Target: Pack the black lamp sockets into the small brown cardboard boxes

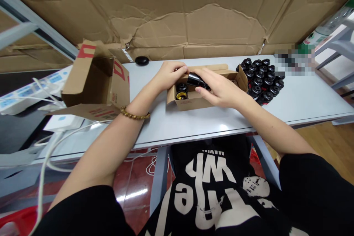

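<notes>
An open cardboard box (193, 104) lies lengthwise on the table, with a black-capped item (181, 88) and a yellow-ringed one (181, 96) at its left end. Above the box my right hand (218, 86) grips a tilted, shiny black cylinder (195, 80) between thumb and fingers. My left hand (171, 75) rests on the box's back left edge, its fingers bent over the rim near the cylinder's top. What those fingertips touch is hidden. Right of the box stands a cluster of several black bottle-like items (260, 79).
Another open cardboard box (120, 88) with red print stands at the left. Behind it are a power strip (35, 88) and white cables. A black round object (142, 61) lies near the back edge, before a large cardboard wall (193, 25). A plastic bottle (318, 37) is at far right.
</notes>
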Demonstrator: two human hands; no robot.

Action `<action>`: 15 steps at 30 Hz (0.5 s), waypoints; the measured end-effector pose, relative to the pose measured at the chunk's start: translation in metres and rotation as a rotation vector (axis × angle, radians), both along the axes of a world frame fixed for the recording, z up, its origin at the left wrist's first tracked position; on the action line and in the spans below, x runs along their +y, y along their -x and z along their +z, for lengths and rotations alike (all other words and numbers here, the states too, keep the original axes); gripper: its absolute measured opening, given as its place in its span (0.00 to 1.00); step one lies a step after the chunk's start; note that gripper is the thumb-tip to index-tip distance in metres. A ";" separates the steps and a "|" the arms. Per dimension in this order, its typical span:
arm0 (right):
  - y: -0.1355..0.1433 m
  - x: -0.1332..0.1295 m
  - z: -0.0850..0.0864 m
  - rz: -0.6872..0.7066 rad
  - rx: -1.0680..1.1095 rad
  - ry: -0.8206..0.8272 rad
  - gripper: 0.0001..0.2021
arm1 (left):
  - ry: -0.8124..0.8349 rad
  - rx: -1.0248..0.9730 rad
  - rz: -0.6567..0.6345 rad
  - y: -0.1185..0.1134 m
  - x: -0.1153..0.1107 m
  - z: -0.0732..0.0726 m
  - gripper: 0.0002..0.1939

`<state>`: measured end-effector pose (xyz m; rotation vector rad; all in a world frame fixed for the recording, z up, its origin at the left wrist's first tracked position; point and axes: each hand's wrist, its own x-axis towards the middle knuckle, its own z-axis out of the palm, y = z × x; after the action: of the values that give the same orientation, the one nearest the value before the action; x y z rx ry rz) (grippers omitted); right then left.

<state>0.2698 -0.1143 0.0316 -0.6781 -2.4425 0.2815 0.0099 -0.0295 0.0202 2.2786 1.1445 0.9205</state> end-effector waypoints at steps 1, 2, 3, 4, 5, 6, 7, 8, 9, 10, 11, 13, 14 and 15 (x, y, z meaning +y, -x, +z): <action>0.000 0.000 0.000 -0.002 -0.001 -0.004 0.29 | 0.001 0.000 0.003 0.000 0.000 0.000 0.17; -0.001 0.000 -0.001 -0.005 -0.003 -0.008 0.28 | 0.004 0.001 0.006 0.000 0.000 -0.001 0.17; -0.001 0.000 -0.001 -0.009 -0.005 -0.013 0.28 | 0.007 0.004 0.008 0.000 0.000 -0.001 0.17; -0.001 0.000 -0.001 -0.011 -0.008 -0.018 0.28 | 0.009 0.006 0.010 0.000 0.000 -0.001 0.17; -0.001 0.001 -0.002 -0.011 -0.010 -0.022 0.28 | 0.010 0.006 0.010 0.000 0.000 -0.001 0.17; -0.001 0.001 -0.002 -0.007 -0.008 -0.026 0.28 | 0.009 0.004 0.010 0.000 0.000 0.000 0.17; 0.000 0.002 -0.002 -0.001 -0.001 -0.030 0.28 | 0.008 0.001 0.009 0.000 0.000 0.000 0.17; 0.000 0.002 -0.002 0.006 0.012 -0.033 0.28 | 0.007 -0.002 0.005 0.000 0.000 0.000 0.17; 0.001 0.003 -0.002 0.014 0.029 -0.038 0.28 | 0.007 -0.005 0.000 0.000 0.000 0.000 0.17; 0.001 0.003 -0.002 0.023 0.048 -0.044 0.28 | 0.008 -0.008 -0.007 0.000 0.000 0.000 0.17; 0.001 0.004 -0.002 0.028 0.064 -0.051 0.29 | 0.008 -0.010 -0.014 0.000 0.000 0.000 0.17; 0.001 0.005 -0.003 0.028 0.078 -0.061 0.29 | 0.009 -0.010 -0.018 0.000 0.000 0.001 0.17; 0.001 0.005 -0.004 0.025 0.075 -0.066 0.28 | 0.009 -0.006 -0.013 -0.001 0.000 0.001 0.17; 0.001 0.005 -0.005 0.021 0.068 -0.070 0.28 | 0.009 -0.002 -0.007 -0.001 0.000 0.001 0.17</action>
<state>0.2686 -0.1092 0.0270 -0.6039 -2.3844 0.2223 0.0108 -0.0293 0.0214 2.2727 1.1372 0.9132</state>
